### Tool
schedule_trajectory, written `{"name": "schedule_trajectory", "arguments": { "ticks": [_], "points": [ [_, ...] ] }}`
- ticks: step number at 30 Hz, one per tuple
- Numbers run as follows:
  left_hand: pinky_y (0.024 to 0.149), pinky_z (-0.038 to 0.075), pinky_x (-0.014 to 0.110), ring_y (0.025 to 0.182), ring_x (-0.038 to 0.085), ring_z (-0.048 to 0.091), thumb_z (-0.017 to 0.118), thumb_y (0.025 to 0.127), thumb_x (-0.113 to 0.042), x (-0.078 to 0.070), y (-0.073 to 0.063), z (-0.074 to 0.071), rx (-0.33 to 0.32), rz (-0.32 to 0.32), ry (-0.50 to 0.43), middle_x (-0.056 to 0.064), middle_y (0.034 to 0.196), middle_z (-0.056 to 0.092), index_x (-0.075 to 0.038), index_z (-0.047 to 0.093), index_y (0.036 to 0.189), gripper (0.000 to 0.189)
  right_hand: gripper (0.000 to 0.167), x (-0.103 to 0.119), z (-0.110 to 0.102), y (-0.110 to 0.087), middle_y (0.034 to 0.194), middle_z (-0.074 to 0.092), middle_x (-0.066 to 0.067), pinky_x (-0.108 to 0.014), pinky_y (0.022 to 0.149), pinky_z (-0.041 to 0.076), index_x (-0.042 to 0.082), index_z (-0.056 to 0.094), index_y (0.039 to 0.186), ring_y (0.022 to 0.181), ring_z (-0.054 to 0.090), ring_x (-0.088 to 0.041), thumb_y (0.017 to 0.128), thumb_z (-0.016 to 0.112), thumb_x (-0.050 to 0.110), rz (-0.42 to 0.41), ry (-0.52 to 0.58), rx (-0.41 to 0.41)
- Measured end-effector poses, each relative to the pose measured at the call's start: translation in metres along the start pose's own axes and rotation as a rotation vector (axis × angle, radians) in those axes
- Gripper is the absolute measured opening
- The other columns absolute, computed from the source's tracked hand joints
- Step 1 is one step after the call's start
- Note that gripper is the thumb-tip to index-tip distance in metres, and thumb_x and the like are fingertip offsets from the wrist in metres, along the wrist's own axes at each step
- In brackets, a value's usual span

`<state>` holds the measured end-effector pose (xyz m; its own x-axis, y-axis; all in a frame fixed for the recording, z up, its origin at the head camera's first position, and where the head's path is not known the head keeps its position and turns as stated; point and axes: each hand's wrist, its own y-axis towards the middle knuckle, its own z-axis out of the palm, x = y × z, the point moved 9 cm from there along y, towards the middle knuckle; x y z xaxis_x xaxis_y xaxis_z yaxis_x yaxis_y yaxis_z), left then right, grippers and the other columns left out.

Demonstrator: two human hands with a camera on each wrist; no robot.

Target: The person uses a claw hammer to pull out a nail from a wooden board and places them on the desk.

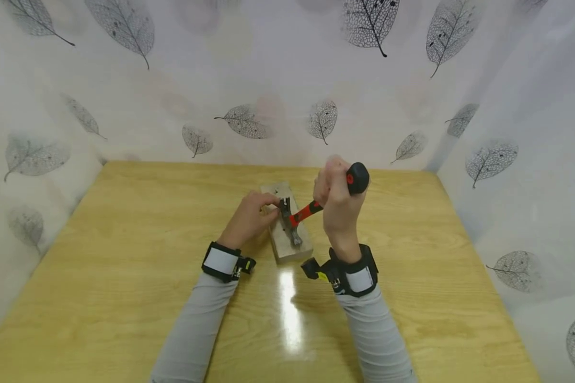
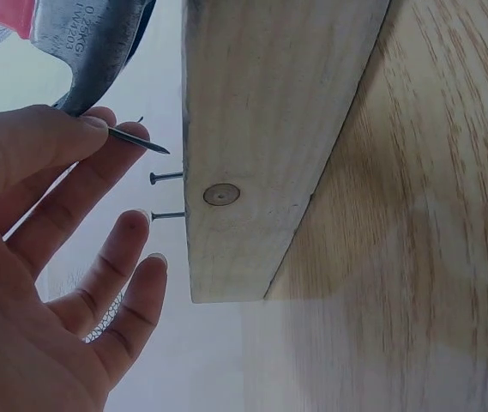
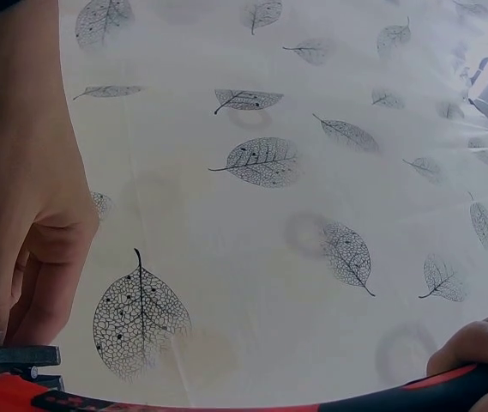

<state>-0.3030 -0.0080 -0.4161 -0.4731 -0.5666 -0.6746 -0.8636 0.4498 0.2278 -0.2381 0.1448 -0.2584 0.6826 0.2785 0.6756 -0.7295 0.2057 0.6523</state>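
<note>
My left hand pinches a loose nail between thumb and fingers; its point faces the wooden block, close to the surface. The other fingers of that hand spread apart. My right hand grips the black and red handle of a claw hammer above the block. The hammer's claw lies right at the left thumb, overlapping the nail's upper end. In the right wrist view, a nail head shows within the claw's slot. Two nails stand upright in the block.
The block lies on a yellow wood-grain table, toward its far edge. A dark knot marks the block's side. White sheeting with a leaf print rises behind the table and at both sides. Each wrist wears a strapped camera.
</note>
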Motion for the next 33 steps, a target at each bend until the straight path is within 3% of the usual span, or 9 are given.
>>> {"name": "schedule_trajectory", "arguments": {
  "ticks": [10, 15, 21, 24, 30, 33],
  "points": [
    [0.085, 0.051, 0.042, 0.097, 0.027, 0.059, 0.071, 0.095, -0.010, 0.000, -0.004, -0.002, -0.035, 0.001, 0.041, 0.007, 0.109, 0.075, -0.008, 0.077, 0.104, 0.011, 0.044, -0.002, 0.002, -0.003, 0.046, 0.024, 0.003, -0.025, 0.033, 0.014, 0.009, 0.031, 0.060, 0.035, 0.017, -0.010, 0.102, 0.043, 0.013, 0.017, 0.027, 0.025],
    [0.085, 0.052, 0.040, 0.099, 0.027, 0.064, 0.070, 0.096, -0.012, 0.001, -0.002, -0.011, -0.120, 0.011, 0.050, 0.006, 0.108, 0.076, -0.009, 0.078, 0.108, 0.015, 0.042, -0.001, 0.005, -0.003, 0.046, 0.024, 0.003, -0.025, 0.033, 0.015, 0.004, 0.030, 0.061, 0.035, 0.017, -0.009, 0.101, 0.042, 0.010, 0.000, 0.038, 0.052],
    [0.083, 0.052, 0.042, 0.099, 0.023, 0.065, 0.069, 0.099, -0.019, 0.003, -0.004, -0.038, -0.265, 0.010, 0.023, 0.005, 0.108, 0.075, -0.013, 0.077, 0.111, 0.016, 0.043, -0.002, 0.003, 0.001, 0.047, 0.023, 0.003, -0.025, 0.034, 0.014, 0.003, 0.028, 0.060, 0.035, 0.017, -0.009, 0.100, 0.042, 0.010, 0.003, 0.028, 0.032],
    [0.081, 0.052, 0.041, 0.097, 0.023, 0.065, 0.069, 0.098, -0.021, 0.017, -0.009, -0.050, -0.289, -0.069, 0.025, 0.005, 0.106, 0.075, -0.013, 0.077, 0.112, 0.018, 0.043, -0.003, 0.002, 0.000, 0.046, 0.023, 0.003, -0.025, 0.033, 0.013, 0.004, 0.027, 0.060, 0.035, 0.017, -0.010, 0.100, 0.042, 0.010, 0.015, 0.030, 0.016],
    [0.065, 0.052, 0.038, 0.087, 0.023, 0.067, 0.070, 0.096, -0.025, 0.058, -0.028, -0.071, -0.302, -0.350, 0.062, 0.006, 0.097, 0.074, -0.012, 0.072, 0.118, 0.025, 0.042, -0.002, 0.002, 0.001, 0.046, 0.024, 0.003, -0.025, 0.033, 0.014, 0.005, 0.027, 0.060, 0.034, 0.017, -0.010, 0.100, 0.041, 0.009, 0.006, 0.036, 0.017],
    [0.064, 0.053, 0.041, 0.083, 0.027, 0.069, 0.070, 0.096, -0.025, 0.073, -0.036, -0.077, -0.279, -0.470, 0.096, 0.008, 0.097, 0.075, -0.011, 0.070, 0.117, 0.025, 0.043, -0.001, 0.004, 0.002, 0.046, 0.024, 0.003, -0.025, 0.033, 0.014, 0.005, 0.027, 0.060, 0.034, 0.017, -0.009, 0.100, 0.042, 0.009, -0.005, 0.033, 0.023]
  ]
}}
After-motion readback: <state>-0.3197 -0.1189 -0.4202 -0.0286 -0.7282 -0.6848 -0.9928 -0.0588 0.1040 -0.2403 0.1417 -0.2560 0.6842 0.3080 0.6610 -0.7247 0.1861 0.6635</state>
